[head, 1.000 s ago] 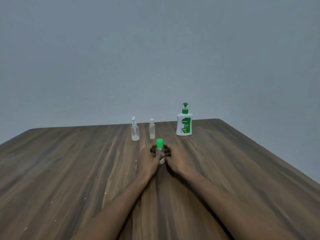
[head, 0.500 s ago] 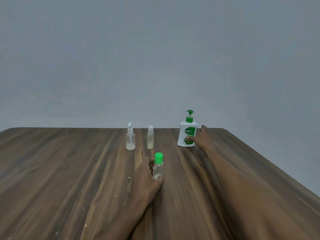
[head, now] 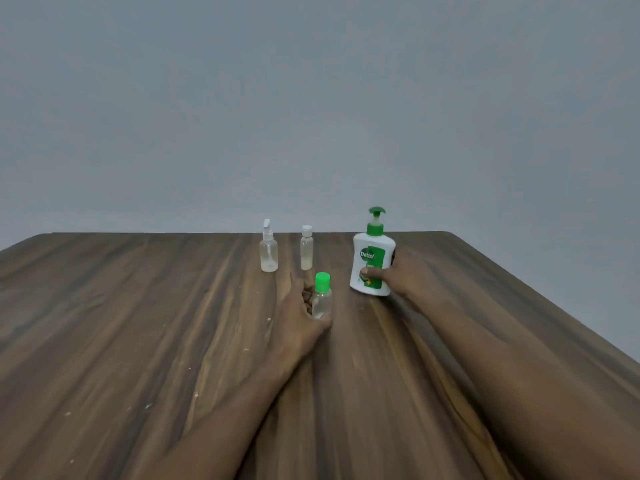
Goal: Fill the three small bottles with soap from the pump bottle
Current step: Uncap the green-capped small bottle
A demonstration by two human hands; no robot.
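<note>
Wood-grain surface under a plain grey wall carries everything. The left hand curls around the green-capped bottle, upright near the middle. The right hand grips the pump bottle just to its right, thumb across the label, the bottle slightly tilted. A spray-top bottle and a white-capped bottle stand behind. With the green cap on, unscrewing probably comes first. Then the spout should sit directly over the narrow neck, with slow pump strokes to limit spills.
</note>
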